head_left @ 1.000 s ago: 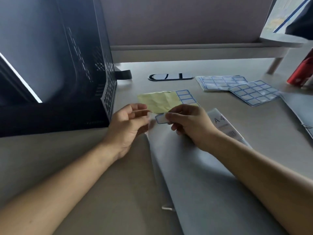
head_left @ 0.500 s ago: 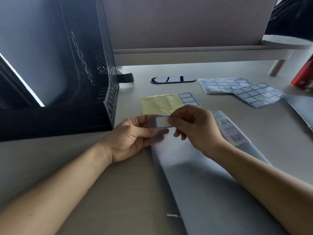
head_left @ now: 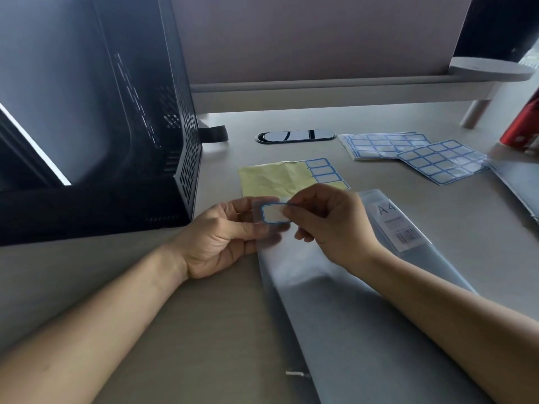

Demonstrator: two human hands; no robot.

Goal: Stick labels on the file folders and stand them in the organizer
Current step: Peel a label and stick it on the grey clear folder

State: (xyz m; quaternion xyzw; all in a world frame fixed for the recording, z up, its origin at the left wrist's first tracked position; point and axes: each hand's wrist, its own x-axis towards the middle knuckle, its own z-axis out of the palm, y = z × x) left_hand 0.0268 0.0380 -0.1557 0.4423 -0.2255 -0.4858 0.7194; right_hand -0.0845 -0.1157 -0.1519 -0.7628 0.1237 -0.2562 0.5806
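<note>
- A translucent grey plastic file folder (head_left: 335,316) lay flat on the beige desk (head_left: 204,330), running from the near right edge up toward the middle.
- The left hand (head_left: 221,231) gripped the folder's far left corner, its fingers (head_left: 245,208) curled behind the plastic and the thumb in front.
- The right hand (head_left: 329,225) pinched the right end of a white, blue-bordered rectangular label (head_left: 272,213) between thumb and forefinger, holding it against that same corner.
- A white A4 sticker with a barcode (head_left: 401,228) sat on the folder just right of the right hand.
- Just beyond the hands lay a crumpled yellow backing sheet (head_left: 271,179) with a few blue-bordered labels left at its right end.
- To the left stood the black perforated metal organizer (head_left: 186,158), its front edge near the left hand.
- Further right, two batches of full label sheets (head_left: 437,161) overlapped on the desk.
- A black oval cable grommet (head_left: 294,136) sat further back, and a red object (head_left: 522,126) showed at the right edge.
</note>
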